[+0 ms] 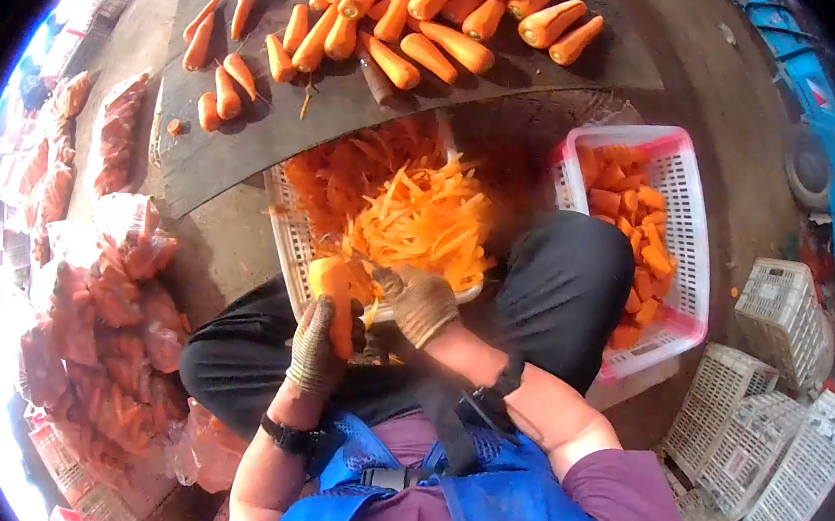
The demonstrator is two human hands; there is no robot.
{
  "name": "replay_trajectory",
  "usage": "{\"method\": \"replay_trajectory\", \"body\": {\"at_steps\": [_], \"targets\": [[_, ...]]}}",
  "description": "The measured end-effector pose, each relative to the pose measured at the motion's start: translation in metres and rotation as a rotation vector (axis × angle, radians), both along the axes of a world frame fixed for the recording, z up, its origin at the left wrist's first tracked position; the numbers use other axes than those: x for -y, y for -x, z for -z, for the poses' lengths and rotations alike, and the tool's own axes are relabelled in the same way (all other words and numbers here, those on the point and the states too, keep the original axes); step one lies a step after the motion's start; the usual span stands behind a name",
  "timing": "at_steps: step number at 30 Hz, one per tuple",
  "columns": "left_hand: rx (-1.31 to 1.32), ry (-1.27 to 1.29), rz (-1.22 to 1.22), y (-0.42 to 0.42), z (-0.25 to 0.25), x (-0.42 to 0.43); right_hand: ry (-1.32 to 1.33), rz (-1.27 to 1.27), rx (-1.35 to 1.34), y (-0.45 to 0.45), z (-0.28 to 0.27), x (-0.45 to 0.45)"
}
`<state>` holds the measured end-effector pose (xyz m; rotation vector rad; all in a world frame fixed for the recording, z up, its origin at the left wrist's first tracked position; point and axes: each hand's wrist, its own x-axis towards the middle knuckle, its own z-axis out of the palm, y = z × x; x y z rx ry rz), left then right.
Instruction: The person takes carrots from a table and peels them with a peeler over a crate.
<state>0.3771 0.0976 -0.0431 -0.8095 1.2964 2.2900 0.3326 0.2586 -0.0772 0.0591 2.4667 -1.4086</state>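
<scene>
A thick peeled-looking carrot (335,303) stands nearly upright in my gloved left hand (311,353), whose fingers wrap round its lower part. Just right of the carrot's upper end, my gloved right hand (421,306) is closed; a small dark piece juts from its fingers toward the carrot, too blurred to name. Beneath and beyond both hands, a white basket (288,216) between my knees holds a heap of orange carrot strips (422,216). Whole carrots (399,33) lie piled on the dark board (597,62) past the basket.
A white-and-pink crate (698,237) of cut carrot chunks (642,222) stands by my right knee. Plastic bags of carrots (104,331) crowd the left side. White crates (753,433) stand at the right, below a blue wheeled vehicle (822,129).
</scene>
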Motion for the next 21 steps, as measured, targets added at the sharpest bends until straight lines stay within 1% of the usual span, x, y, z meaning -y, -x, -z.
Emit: {"method": "replay_trajectory", "body": {"at_steps": [2, 3, 6, 9, 10, 11, 13, 15, 17, 19, 20, 21], "targets": [[0.053, 0.013, -0.025, 0.002, -0.007, -0.011, -0.033, -0.058, -0.005, 0.001, 0.000, 0.004], [0.024, 0.071, -0.003, 0.004, -0.007, -0.015, -0.046, -0.090, -0.008, 0.001, 0.000, 0.005], [-0.096, 0.227, 0.042, 0.011, -0.008, -0.019, -0.067, -0.081, 0.023, 0.000, 0.002, 0.007], [-0.074, 0.230, 0.017, 0.011, -0.019, -0.020, -0.055, -0.025, 0.109, 0.005, 0.014, 0.006], [-0.142, 0.127, -0.057, 0.006, -0.021, -0.018, -0.045, 0.002, 0.148, 0.006, 0.017, 0.005], [-0.248, 0.005, -0.066, 0.003, -0.024, -0.015, -0.080, -0.008, 0.178, 0.006, 0.020, 0.002], [-0.255, -0.048, -0.087, 0.006, -0.033, -0.013, -0.152, -0.043, 0.239, 0.005, 0.014, -0.004], [-0.204, 0.118, -0.116, 0.014, -0.028, -0.015, -0.113, -0.041, 0.204, 0.007, 0.012, -0.001], [-0.201, 0.259, -0.085, 0.014, -0.009, -0.011, -0.092, -0.028, 0.183, 0.010, 0.003, 0.000], [-0.191, 0.354, -0.001, 0.012, 0.001, -0.008, -0.009, 0.015, 0.055, 0.002, 0.007, 0.001], [-0.137, 0.334, 0.028, 0.009, 0.002, -0.007, 0.031, 0.036, -0.010, -0.001, 0.009, 0.002], [-0.150, 0.343, 0.032, 0.009, 0.005, -0.008, 0.029, 0.014, -0.021, 0.000, 0.008, 0.004]]}}
